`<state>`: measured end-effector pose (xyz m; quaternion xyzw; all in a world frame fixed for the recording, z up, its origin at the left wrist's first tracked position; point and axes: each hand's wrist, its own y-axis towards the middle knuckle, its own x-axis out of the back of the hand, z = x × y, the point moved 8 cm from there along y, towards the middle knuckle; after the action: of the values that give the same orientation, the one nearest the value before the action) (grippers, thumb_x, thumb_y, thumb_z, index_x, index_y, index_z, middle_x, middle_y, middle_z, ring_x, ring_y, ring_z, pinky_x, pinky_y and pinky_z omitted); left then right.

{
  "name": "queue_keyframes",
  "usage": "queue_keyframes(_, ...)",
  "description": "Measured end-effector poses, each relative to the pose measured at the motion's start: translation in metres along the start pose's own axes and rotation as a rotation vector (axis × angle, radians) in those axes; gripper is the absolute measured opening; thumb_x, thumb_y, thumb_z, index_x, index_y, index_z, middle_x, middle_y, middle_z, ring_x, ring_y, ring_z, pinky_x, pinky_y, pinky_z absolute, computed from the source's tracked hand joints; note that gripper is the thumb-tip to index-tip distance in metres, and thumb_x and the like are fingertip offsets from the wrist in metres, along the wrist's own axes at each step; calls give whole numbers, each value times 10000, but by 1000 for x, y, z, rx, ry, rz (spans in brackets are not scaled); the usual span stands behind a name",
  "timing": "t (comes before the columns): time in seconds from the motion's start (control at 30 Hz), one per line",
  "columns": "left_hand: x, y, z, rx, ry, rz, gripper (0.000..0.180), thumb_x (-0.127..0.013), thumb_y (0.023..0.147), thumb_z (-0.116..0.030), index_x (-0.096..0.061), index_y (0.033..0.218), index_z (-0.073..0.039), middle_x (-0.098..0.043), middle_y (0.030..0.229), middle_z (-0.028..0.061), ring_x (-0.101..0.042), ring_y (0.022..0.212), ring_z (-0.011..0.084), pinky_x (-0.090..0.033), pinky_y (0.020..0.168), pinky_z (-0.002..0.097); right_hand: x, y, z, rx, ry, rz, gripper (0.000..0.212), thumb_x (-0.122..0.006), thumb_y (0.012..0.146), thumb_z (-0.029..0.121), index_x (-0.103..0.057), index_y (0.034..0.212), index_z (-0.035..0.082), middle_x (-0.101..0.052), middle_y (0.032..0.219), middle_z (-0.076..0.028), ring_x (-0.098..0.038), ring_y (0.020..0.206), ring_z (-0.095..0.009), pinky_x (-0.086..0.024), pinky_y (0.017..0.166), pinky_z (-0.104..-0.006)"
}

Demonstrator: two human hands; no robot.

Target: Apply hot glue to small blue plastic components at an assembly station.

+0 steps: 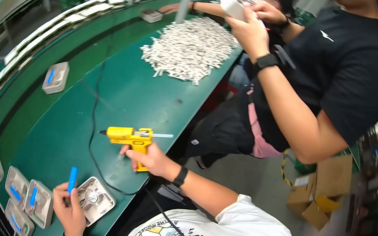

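Note:
My right hand [154, 160] is wrapped round the handle of a yellow hot glue gun [128, 136]. The gun's nozzle points left, and a clear glue stick [162, 135] sticks out of its back. At the lower left, my left hand [68, 210] pinches a slim blue bar [72, 179] that stands upright between thumb and fingers. Right beside that hand lies an open white plastic housing [97, 205] with small parts and wires inside. Whether the left fingers touch its rim, I cannot tell.
Several white housings [40, 205] with blue bars lie at the lower left, another housing [56, 77] farther up the green conveyor. A heap of small white parts [190, 48] covers the far table [137, 97]. A co-worker [353, 60] at the right holds a white housing [233, 5]. A black cord [94, 117] crosses the table.

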<state>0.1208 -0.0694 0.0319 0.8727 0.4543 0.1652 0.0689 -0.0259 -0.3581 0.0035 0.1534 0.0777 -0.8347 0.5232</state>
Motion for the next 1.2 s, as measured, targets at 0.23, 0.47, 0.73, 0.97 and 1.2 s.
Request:
queue_keyframes(0.23,6,3,7,-111,-52,-119,224,-649,1064,-35,-439,987,-14,-641,1219,178,-646,1045,227,-516,943,366,1,-3,-5,-42,-42,23,372,-720,1015,182,-574,1326,37,-666,1158,-45,-621,701,-91,-553,612,-266)
queue_keyframes(0.47,6,1,-11,-211,151,-85,234,-684,1018,-5,-465,938,-28,-673,1143,173,-639,989,259,-512,886,382,-14,-10,13,-1,-58,-6,354,-733,1012,188,-611,1315,51,-660,1105,-15,-590,778,-64,-523,636,-251)
queue_keyframes(0.73,7,-9,-27,-313,351,-84,197,-664,1039,1,-490,948,-23,-687,1144,181,-664,822,169,-557,758,315,-37,-31,15,-148,-170,71,248,-710,1030,140,-689,1262,56,-705,1077,-20,-593,753,-67,-514,646,-243)
queue_keyframes(0.97,1,4,-41,-301,171,-130,205,-748,964,23,-547,966,-18,-727,1097,190,-679,861,265,-545,747,356,-73,-34,51,-117,-396,147,363,-749,1031,150,-678,1359,9,-766,1086,-43,-680,855,-87,-565,734,-264)
queue_keyframes(1.2,11,-4,-15,-188,73,-144,256,-782,974,-20,-528,1002,-31,-725,1100,155,-634,774,176,-519,667,303,-120,-22,39,-204,-661,261,312,-775,1002,127,-713,1270,-20,-765,1041,-54,-673,863,-103,-545,752,-278)
